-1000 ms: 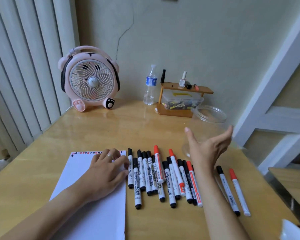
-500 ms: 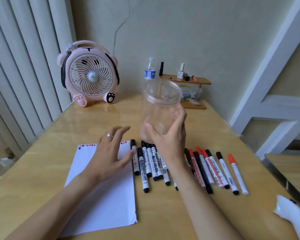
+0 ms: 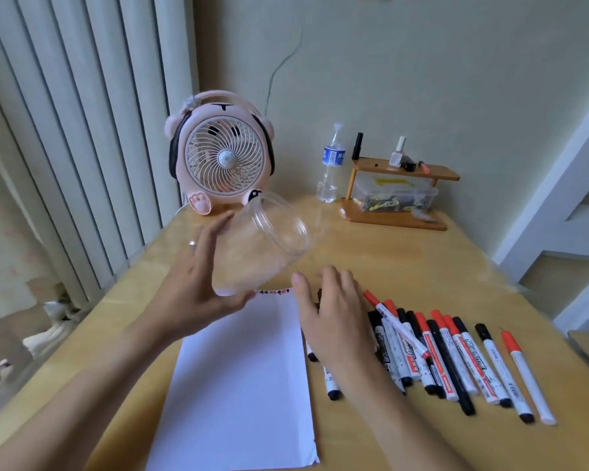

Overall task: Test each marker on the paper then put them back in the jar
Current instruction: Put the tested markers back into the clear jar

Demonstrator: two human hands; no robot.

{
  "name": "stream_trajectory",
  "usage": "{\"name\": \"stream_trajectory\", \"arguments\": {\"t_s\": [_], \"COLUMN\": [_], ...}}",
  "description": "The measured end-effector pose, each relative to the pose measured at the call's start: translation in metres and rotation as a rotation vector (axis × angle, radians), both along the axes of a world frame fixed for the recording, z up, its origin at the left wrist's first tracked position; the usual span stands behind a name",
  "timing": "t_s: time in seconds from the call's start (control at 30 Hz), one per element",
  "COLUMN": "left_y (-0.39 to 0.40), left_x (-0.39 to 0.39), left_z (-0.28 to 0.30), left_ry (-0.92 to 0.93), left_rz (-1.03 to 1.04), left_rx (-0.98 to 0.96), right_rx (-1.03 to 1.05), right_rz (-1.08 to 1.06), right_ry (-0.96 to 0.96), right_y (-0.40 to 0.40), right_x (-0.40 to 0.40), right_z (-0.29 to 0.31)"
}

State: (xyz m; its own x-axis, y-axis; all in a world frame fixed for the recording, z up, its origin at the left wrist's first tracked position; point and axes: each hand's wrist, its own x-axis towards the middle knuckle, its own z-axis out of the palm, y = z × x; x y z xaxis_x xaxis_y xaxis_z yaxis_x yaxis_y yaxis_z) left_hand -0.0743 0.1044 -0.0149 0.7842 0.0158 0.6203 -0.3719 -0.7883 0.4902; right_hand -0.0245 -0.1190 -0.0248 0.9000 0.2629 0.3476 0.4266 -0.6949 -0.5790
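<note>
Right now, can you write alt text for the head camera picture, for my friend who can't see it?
A person's left hand holds an empty clear jar tilted above a white paper, while the right hand hovers over red- and black-capped markers lying on a wooden table. A pink fan stands behind.

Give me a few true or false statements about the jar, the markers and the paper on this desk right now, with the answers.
1. The left hand holds the clear jar tilted above the table. True.
2. The jar is full of markers. False: it is empty; the markers lie on the table.
3. The markers lie to the right of the paper. True.
4. The right hand grips a red-capped marker. False: it holds nothing and its fingers hang loosely curled over the markers.
5. All marker caps are black. False: some are red.
</note>
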Motion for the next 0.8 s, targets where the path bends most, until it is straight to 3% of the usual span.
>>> {"name": "stream_trajectory", "arguments": {"t_s": [0.07, 0.13, 0.23, 0.47, 0.63, 0.8], "left_y": [0.013, 0.014, 0.007, 0.001, -0.002, -0.017], "left_x": [-0.002, -0.003, -0.001, -0.003, -0.003, -0.008], "left_z": [-0.004, -0.010, -0.015, -0.021, -0.022, -0.011], "left_ry": [0.021, 0.020, 0.002, 0.026, -0.052, -0.172], "left_rz": [0.101, 0.145, 0.168, 0.203, 0.213, 0.085], "left_rx": [0.160, 0.276, 0.377, 0.465, 0.335, -0.082], "right_rx": [-0.366, -0.506, -0.532, -0.575, -0.615, -0.626], "right_rz": [-0.165, -0.255, -0.269, -0.218, -0.233, -0.221], "right_ry": [-0.009, 0.010, -0.011, 0.136, 0.161, 0.189], "right_y": [-0.005, -0.002, 0.004, 0.006, 0.010, 0.014], "right_x": [0.000, -0.004, -0.007, -0.004, -0.004, 0.001], "right_z": [-0.004, -0.015, -0.020, -0.008, -0.007, -0.008]}}
